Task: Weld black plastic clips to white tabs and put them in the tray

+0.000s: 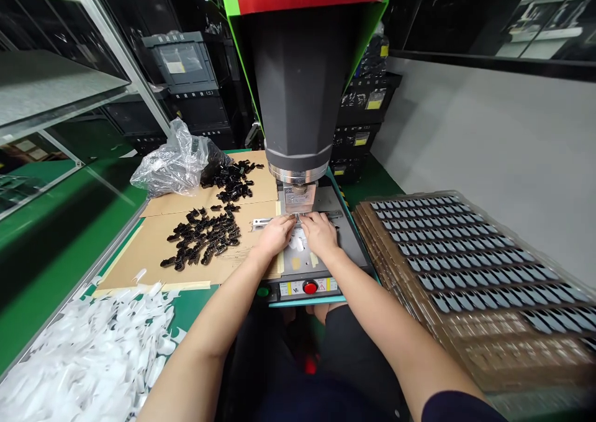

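Observation:
Both of my hands meet at a metal fixture point(261, 222) on the grey base plate point(342, 245) of a press machine. My left hand point(278, 233) comes in from the left, its fingers closed at the fixture's middle. From the other side, my right hand point(319, 233) brings its closed fingertips to the same spot. Whatever lies between the fingertips is hidden and too small to name. Directly above the fingers is the machine's metal press head point(299, 195). Between my palms, some white thin pieces point(298, 242) rest on the plate.
Small black plastic parts point(205, 236) lie on cardboard point(139, 248) at left, below a clear plastic bag point(172, 161). White film pieces point(102, 347) are heaped front left. Stacked trays point(484, 329) of grey-blue parts stand right. A red button point(310, 287) faces me.

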Motion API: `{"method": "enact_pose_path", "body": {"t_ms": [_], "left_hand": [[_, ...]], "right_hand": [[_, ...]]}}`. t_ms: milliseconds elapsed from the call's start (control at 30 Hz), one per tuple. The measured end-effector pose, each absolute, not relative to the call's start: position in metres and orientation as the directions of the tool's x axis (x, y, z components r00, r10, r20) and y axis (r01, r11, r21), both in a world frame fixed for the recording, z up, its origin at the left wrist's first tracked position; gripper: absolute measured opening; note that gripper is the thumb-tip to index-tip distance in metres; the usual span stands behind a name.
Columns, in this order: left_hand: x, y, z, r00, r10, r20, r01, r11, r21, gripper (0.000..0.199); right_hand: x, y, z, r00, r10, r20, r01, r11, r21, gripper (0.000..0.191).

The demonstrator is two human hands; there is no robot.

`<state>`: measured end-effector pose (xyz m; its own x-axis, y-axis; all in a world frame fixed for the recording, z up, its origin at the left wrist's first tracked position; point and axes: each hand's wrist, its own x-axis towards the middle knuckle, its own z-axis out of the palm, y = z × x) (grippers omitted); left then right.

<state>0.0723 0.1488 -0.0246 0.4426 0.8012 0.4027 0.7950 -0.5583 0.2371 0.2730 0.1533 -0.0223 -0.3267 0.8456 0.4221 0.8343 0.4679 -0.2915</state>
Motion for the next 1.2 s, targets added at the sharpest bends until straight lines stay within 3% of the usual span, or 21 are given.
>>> {"method": "enact_pose_path", "body": {"t_ms": [167, 467, 633, 733, 967, 1200], "left_hand": [[0.078, 0.141, -0.022, 0.385, 0.839, 0.385, 0.848, -0.486, 0.212, 0.036], [0.053, 0.092, -0.002, 0.322, 0.869, 0.375, 0.881, -0.421, 0.218, 0.042], [-0.033, 0.049, -0.001, -0.065, 0.927, 0.369, 0.982, -0.006, 0.188, 0.033], [-0.070, 0.034, -0.006, -0.201, 0.927, 0.316, 0.975, 0.160, 0.153, 0.030], [-0.076, 0.031, -0.008, -0.123, 0.964, 0.236, 0.986, 0.093, 0.137, 0.016], [-0.071, 0.037, -0.013, -0.002, 0.987, 0.158, 0.963, -0.041, 0.266, 0.022]], "right_hand": [[0.270, 0.145, -0.019, -0.391, 0.817, 0.425, 0.820, 0.518, -0.242, 0.046], [0.266, 0.149, -0.019, -0.360, 0.804, 0.474, 0.804, 0.525, -0.280, 0.039], [0.218, 0.132, -0.021, -0.445, 0.765, 0.466, 0.698, 0.622, -0.354, 0.027], [0.168, 0.124, -0.022, -0.554, 0.733, 0.394, 0.605, 0.680, -0.414, 0.025], [0.082, 0.122, -0.022, -0.636, 0.732, 0.245, 0.649, 0.679, -0.343, 0.023], [0.083, 0.117, -0.022, -0.606, 0.743, 0.283, 0.665, 0.669, -0.333, 0.015]]}}
